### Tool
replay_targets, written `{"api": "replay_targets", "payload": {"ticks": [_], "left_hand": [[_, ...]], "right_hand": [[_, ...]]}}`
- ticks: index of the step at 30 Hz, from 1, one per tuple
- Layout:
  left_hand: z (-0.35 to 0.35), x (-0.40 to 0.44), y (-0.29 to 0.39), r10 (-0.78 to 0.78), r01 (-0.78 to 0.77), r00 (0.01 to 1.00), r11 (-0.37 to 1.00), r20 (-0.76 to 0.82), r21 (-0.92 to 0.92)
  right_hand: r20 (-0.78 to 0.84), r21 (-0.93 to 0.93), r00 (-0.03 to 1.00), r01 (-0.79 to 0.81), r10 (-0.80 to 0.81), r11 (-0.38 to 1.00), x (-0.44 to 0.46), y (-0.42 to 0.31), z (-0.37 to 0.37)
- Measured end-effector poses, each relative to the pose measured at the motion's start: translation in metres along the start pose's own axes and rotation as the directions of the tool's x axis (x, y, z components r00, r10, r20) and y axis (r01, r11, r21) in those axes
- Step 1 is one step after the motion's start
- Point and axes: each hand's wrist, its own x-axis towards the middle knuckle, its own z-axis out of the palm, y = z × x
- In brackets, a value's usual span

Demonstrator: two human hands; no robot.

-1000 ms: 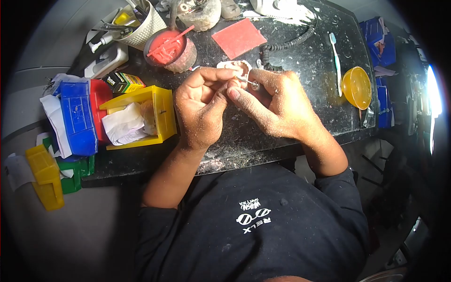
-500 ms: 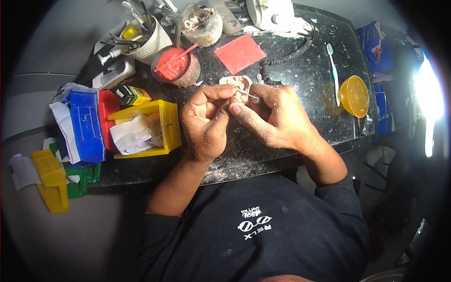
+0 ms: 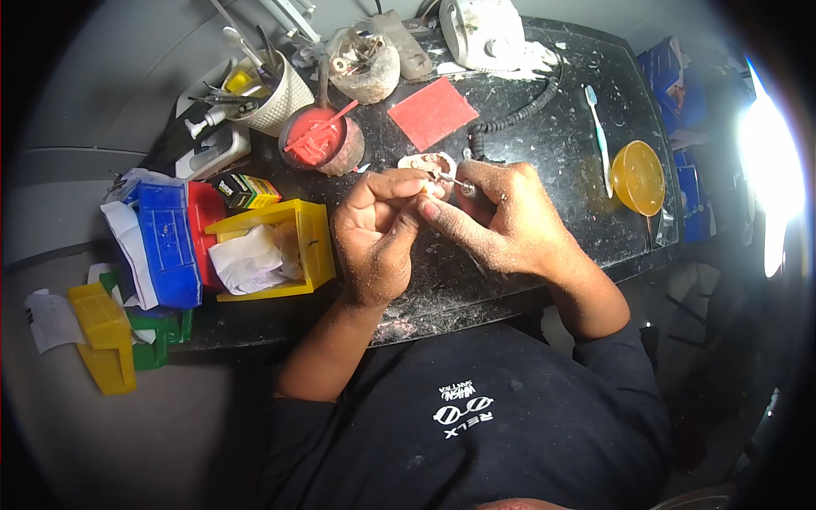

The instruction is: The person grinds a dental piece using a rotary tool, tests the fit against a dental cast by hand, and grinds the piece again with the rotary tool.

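Note:
My right hand (image 3: 510, 212) is closed around a rotary handpiece (image 3: 467, 189), whose thin metal bit points left toward my left fingertips. My left hand (image 3: 378, 229) pinches a small pale tooth-like piece (image 3: 430, 189) at the tip of that bit; the fingers cover most of it. Both thumbs meet just below the piece. Pale dust coats the fingers of both hands. Right behind them on the table lies a cream dental cast (image 3: 422, 160), partly covered by the hands.
Behind are a pink wax sheet (image 3: 433, 114), a bowl of red wax (image 3: 316, 140) and a white control box (image 3: 483, 34) with a black coiled cord (image 3: 531, 109). Yellow bin (image 3: 319, 246) and blue bin (image 3: 170, 242) stand left; a toothbrush (image 3: 598, 136) and orange bowl (image 3: 639, 178) lie right.
The view has shifted slightly, so the table things sit a little differently in it. Both hands keep their grip, and the handpiece's metal tip shows more plainly now.

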Motion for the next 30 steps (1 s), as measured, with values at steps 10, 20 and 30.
{"api": "replay_targets", "payload": {"ticks": [10,20,30], "left_hand": [[-0.003,0.000,0.000,-0.033,0.035,0.999,0.997,0.017,-0.075],[-0.005,-0.001,-0.003,-0.023,0.025,1.000,0.997,0.018,-0.069],[-0.004,0.000,-0.001,0.002,-0.003,0.999,1.000,0.034,0.004]], "right_hand": [[0.035,-0.023,0.999,0.020,-0.019,1.000,0.000,0.009,0.007],[0.023,0.033,1.000,0.015,-0.016,0.999,-0.001,0.005,0.008],[0.008,-0.030,0.999,0.053,-0.052,0.998,-0.001,0.009,0.008]]}}
